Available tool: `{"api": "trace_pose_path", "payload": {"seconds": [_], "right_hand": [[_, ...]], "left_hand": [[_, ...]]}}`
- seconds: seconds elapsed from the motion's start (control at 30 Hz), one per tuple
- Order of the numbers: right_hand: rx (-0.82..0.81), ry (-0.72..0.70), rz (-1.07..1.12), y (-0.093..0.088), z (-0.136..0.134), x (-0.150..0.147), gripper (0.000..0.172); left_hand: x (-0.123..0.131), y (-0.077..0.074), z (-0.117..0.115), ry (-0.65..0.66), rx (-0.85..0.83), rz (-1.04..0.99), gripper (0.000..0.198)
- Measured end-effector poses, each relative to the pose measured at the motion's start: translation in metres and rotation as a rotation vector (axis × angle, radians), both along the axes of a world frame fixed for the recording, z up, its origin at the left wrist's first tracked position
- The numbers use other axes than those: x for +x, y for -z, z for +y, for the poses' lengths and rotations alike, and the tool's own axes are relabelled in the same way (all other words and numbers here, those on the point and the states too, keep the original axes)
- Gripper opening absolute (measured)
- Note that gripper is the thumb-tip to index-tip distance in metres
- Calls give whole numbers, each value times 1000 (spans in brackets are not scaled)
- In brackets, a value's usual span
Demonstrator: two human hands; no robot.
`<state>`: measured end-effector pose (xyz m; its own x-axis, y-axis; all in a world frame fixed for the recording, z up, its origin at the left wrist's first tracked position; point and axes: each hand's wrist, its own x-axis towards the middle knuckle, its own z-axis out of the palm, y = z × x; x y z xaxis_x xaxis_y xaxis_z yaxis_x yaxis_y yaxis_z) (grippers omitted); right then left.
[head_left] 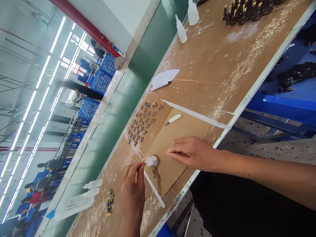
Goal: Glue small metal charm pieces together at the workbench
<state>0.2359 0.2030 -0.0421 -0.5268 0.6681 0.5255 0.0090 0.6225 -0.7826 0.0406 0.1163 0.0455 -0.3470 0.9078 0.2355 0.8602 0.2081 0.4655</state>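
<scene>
My left hand [134, 186] is closed in a pinch at the left side of the cardboard sheet [187, 131]. Between its thumb and forefinger is a tiny piece [144, 162], mostly hidden, touching or very near a small round pot [152, 161] topped with white wadding. A dark wet stain spreads on the cardboard beside the pot. My right hand [191, 152] hovers over the sheet, fingertips pressed together; whether anything is between them is too small to see. Beyond the hands stand several small blue-and-yellow figures [142, 123]. A white-handled knife [174, 119] lies on the cardboard.
White squeeze bottles [181, 31] and black-and-yellow pieces [243, 11] are toward the top. Folded white paper [165, 79] lies with thin sticks. A large white bottle [74, 204] and more small figures [110, 202] are at lower left. A green partition [118, 102] borders the bench.
</scene>
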Motion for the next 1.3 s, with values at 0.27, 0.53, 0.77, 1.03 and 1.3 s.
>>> {"api": "trace_pose_path", "payload": {"seconds": [0.27, 0.53, 0.77, 1.03, 1.3], "right_hand": [[-13, 0, -1, 2, 0, -1, 23], [-31, -16, -4, 1, 0, 0, 24], [-36, -12, -8, 1, 1, 0, 23], [-44, -11, -6, 0, 1, 1, 23], [-16, 15, 54, 2, 1, 1, 22]], "left_hand": [[-1, 1, 5, 75, -27, 139, 10], [2, -1, 7, 60, -28, 66, 8], [-6, 1, 5, 178, -53, 289, 13], [-4, -2, 6, 276, -68, 558, 20], [-4, -13, -34, -141, 22, 344, 27]]}}
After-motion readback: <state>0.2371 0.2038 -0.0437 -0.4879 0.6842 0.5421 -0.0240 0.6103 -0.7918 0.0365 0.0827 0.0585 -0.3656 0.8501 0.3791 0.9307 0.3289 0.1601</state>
